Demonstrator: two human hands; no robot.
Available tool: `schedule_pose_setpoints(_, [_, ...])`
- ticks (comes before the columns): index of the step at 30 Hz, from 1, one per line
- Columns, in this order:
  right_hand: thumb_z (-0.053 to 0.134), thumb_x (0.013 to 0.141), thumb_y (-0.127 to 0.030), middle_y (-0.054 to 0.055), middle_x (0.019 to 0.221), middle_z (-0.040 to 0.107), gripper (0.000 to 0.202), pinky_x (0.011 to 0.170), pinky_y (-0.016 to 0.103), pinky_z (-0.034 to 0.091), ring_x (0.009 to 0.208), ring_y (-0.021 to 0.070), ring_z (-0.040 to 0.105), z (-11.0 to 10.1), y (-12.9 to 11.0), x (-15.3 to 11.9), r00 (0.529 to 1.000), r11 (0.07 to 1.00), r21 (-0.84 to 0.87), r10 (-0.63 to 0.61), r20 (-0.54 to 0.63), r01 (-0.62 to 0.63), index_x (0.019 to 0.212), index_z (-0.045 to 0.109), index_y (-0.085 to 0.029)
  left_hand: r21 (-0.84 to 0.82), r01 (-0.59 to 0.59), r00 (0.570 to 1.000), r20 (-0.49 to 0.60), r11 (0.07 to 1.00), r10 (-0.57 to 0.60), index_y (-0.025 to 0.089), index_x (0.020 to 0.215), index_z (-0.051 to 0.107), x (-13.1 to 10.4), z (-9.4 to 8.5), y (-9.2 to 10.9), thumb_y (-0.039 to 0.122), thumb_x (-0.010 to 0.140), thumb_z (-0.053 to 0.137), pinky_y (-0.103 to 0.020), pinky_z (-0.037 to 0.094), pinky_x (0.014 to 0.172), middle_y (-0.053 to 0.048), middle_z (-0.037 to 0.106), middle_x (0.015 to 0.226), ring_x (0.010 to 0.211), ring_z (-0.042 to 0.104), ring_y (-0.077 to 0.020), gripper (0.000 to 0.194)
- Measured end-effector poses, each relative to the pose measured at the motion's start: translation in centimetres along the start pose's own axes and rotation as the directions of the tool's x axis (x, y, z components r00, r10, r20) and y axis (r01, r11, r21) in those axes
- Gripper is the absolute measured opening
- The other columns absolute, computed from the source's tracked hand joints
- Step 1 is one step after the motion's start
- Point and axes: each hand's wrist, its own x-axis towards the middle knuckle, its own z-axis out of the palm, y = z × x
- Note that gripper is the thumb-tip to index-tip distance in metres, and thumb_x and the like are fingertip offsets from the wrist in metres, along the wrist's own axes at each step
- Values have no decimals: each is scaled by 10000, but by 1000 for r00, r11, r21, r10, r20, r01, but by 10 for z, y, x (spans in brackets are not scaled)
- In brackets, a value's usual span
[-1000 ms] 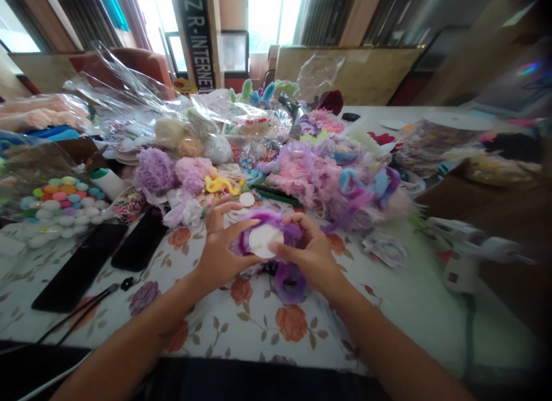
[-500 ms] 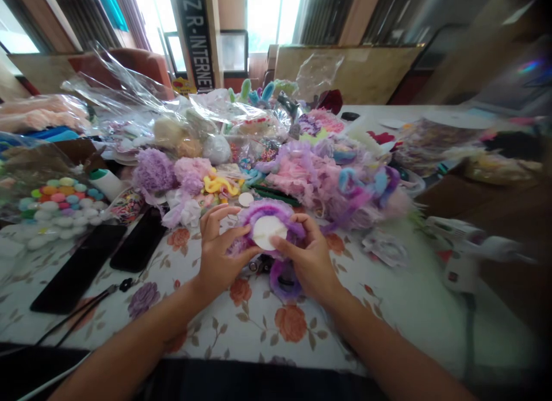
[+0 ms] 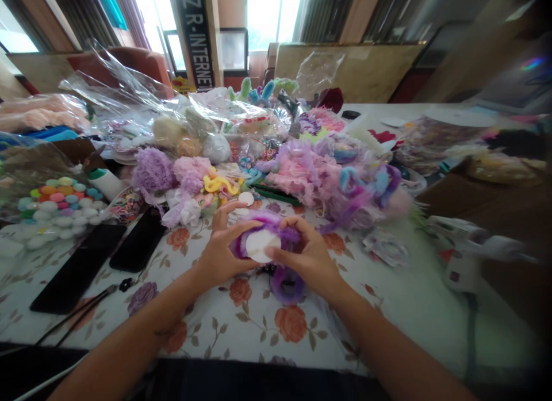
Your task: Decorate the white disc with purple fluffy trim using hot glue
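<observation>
Between my two hands is a fuzzy purple piece (image 3: 271, 218), with a flat white disc (image 3: 262, 245) at its middle. My left hand (image 3: 222, 248) is closed on its left side, thumb below and fingers above. My right hand (image 3: 308, 257) grips the right side, its thumb pressed on the white disc. Just below hangs or lies a purple fuzzy loop (image 3: 288, 285); whether it joins the held piece I cannot tell. A smaller white disc (image 3: 246, 199) lies on the table beyond my left fingertips.
A flowered tablecloth (image 3: 207, 326) covers the table. Two black phones (image 3: 80, 268) lie left, near a bag of pom-poms (image 3: 64, 202). A pile of pink and purple fluffy material (image 3: 306, 174) stands behind my hands. At right is a white glue gun (image 3: 461, 254) with a cord.
Both hands have lowered slightly toward me, still holding the purple piece. It has tilted, its purple top edge folding forward, and the white disc has shifted a little down and left.
</observation>
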Motion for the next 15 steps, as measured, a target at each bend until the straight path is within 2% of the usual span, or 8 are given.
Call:
schedule_pose_setpoints(5, [910, 530, -262, -66, 673, 515, 484, 480, 216, 399, 548, 94, 457, -1, -5, 0, 994, 996, -2, 85, 75, -85, 862, 559, -230, -14, -10, 996, 84, 1000, 11, 261, 1104, 661, 2, -4, 3, 370, 572, 882, -558, 447, 1030, -134, 555, 1245, 1270, 471, -359, 587])
schedule_pose_setpoints(11, [909, 540, -264, -77, 657, 497, 483, 476, 208, 374, 533, 80, 438, -1, -5, 0, 990, 996, -4, 85, 115, -85, 862, 551, -225, 8, 16, 996, 87, 1000, -16, 242, 1053, 659, 0, -5, 6, 358, 561, 882, -569, 411, 1058, -121, 527, 1231, 1306, 415, -362, 552])
schedule_pose_setpoints(15, [909, 545, -272, -79, 645, 496, 492, 472, 208, 365, 526, 81, 436, -2, -2, 1, 988, 996, -1, 90, 125, -90, 877, 548, -226, 13, 20, 997, 77, 1000, -21, 244, 1050, 656, -1, -3, 5, 333, 545, 889, -569, 410, 1060, -119, 540, 1203, 1294, 427, -369, 563])
